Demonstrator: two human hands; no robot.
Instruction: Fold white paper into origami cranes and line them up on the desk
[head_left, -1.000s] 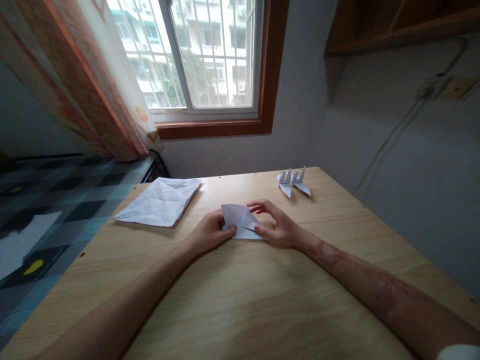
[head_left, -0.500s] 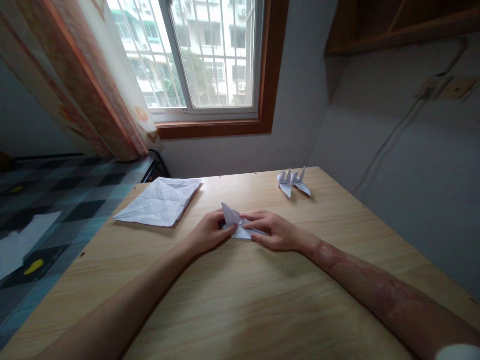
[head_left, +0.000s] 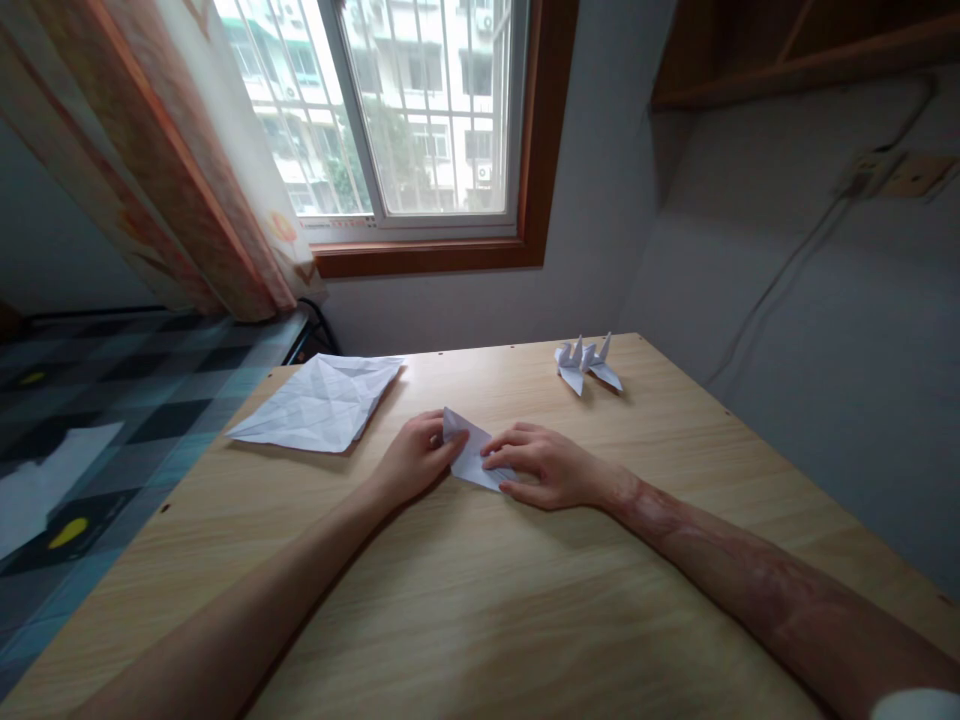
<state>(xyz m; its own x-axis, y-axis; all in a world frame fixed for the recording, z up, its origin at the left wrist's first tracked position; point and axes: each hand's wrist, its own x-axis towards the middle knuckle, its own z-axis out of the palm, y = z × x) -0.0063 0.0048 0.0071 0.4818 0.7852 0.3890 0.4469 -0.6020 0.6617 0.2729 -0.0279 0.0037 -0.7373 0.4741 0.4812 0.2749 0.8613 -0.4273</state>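
Note:
A piece of folded white paper (head_left: 471, 464) is between my two hands, low over the wooden table. My left hand (head_left: 414, 455) pinches its left end, the thumb on the near face and the other fingers partly hidden behind. On the right end rest the curled fingers of my right hand (head_left: 551, 465), with the thumb along the near edge. Two white paper cranes (head_left: 571, 368) stand close together at the back right of the table. Creased white paper sheets (head_left: 322, 405) lie at the back left.
The wooden table (head_left: 465, 610) has its far edge near the wall under a barred window (head_left: 442, 110). To the left is a bed with a checkered cover (head_left: 176, 425), and white paper (head_left: 52, 480) lies on it. A cable (head_left: 780, 275) hangs along the right wall.
The folded paper has turned and its upright flap now looks flatter, with a broad face showing. My left hand has shifted slightly left; my right hand has moved slightly nearer to me.

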